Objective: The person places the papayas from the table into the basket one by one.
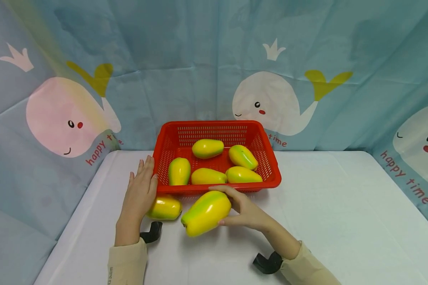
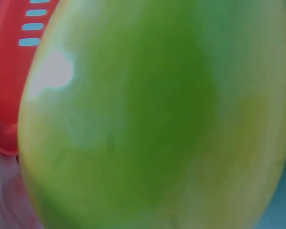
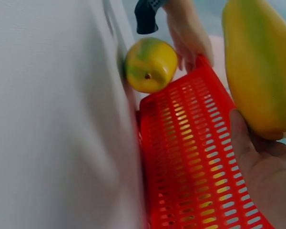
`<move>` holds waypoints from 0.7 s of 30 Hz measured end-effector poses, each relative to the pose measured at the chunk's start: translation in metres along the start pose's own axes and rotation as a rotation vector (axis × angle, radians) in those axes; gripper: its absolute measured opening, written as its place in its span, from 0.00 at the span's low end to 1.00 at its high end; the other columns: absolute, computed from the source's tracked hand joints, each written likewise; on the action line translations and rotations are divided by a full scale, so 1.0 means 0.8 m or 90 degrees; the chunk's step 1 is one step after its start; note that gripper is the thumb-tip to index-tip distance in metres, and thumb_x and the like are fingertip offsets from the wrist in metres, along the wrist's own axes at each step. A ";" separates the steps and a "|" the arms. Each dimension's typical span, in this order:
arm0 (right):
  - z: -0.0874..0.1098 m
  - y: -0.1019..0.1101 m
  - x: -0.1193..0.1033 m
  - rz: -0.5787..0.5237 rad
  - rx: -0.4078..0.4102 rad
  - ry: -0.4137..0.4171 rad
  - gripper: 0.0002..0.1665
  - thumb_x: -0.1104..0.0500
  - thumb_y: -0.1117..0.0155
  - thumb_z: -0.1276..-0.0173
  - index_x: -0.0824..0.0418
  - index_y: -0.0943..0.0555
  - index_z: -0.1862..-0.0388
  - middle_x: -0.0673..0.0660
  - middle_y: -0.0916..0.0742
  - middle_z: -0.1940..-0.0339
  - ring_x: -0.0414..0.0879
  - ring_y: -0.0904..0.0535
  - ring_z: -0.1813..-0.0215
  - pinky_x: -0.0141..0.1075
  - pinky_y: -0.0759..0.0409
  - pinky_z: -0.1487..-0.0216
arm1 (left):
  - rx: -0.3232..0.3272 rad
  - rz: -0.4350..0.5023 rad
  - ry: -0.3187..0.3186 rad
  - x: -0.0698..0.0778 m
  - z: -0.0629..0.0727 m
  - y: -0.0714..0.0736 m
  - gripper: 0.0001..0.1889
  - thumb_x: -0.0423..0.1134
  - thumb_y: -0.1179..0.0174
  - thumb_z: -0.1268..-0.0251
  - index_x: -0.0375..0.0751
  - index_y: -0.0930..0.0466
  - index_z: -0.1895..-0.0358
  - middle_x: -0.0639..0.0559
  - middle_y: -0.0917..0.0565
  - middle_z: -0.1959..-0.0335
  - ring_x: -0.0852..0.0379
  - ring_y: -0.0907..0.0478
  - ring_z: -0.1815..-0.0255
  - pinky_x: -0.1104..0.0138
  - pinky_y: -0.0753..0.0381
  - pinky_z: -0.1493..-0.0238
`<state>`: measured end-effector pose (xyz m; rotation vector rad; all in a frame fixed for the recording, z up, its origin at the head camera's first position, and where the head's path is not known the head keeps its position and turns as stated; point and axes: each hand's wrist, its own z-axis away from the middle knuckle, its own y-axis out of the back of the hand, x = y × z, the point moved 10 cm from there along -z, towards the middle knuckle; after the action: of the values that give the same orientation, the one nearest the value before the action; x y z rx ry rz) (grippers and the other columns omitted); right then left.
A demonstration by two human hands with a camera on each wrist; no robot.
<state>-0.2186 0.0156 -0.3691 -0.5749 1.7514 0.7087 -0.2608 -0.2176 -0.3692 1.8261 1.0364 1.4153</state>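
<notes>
My right hand (image 1: 244, 209) grips a yellow-green papaya (image 1: 207, 213) by its wider end, thumb below and fingers over the top, in front of the basket's near rim. In the right wrist view the same papaya (image 3: 260, 71) hangs above the red basket (image 3: 195, 157). My left hand (image 1: 139, 194) lies with straight fingers against the left side of the red basket (image 1: 217, 189). Next to that hand, another papaya (image 1: 165, 207) rests on the table in front of the basket; its green-streaked skin (image 2: 162, 114) fills the left wrist view.
Several papayas lie inside the basket, one papaya (image 1: 207, 149) at the back and another papaya (image 1: 179, 171) on the left. The white-covered table (image 1: 328, 213) extends to both sides. Behind it hangs a blue whale-print curtain (image 1: 185, 87). Black wrist mounts (image 1: 267, 263) sit at both wrists.
</notes>
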 end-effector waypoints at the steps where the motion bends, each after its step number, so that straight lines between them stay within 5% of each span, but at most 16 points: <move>1: 0.000 0.002 -0.001 -0.003 0.006 0.003 0.41 0.55 0.30 0.42 0.58 0.36 0.31 0.55 0.27 0.37 0.51 0.30 0.39 0.40 0.33 0.35 | 0.001 -0.001 -0.001 0.000 0.000 0.000 0.30 0.43 0.60 0.26 0.36 0.53 0.26 0.41 0.49 0.25 0.42 0.58 0.25 0.41 0.62 0.31; 17: 0.005 0.033 -0.023 0.012 0.066 0.043 0.41 0.58 0.30 0.42 0.65 0.36 0.32 0.67 0.32 0.34 0.50 0.33 0.37 0.35 0.33 0.35 | -0.012 0.002 0.005 0.001 0.000 0.000 0.30 0.42 0.59 0.26 0.36 0.53 0.26 0.41 0.50 0.25 0.42 0.58 0.25 0.41 0.63 0.31; 21: 0.002 0.045 -0.030 0.028 0.075 0.043 0.41 0.59 0.29 0.43 0.65 0.36 0.33 0.62 0.31 0.35 0.50 0.32 0.38 0.37 0.28 0.39 | -0.012 0.000 0.004 0.001 0.001 0.000 0.30 0.42 0.59 0.26 0.35 0.53 0.26 0.41 0.49 0.25 0.42 0.58 0.25 0.42 0.63 0.30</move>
<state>-0.2357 0.0427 -0.3397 -0.4848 1.8600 0.6177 -0.2601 -0.2169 -0.3686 1.8099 1.0224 1.4270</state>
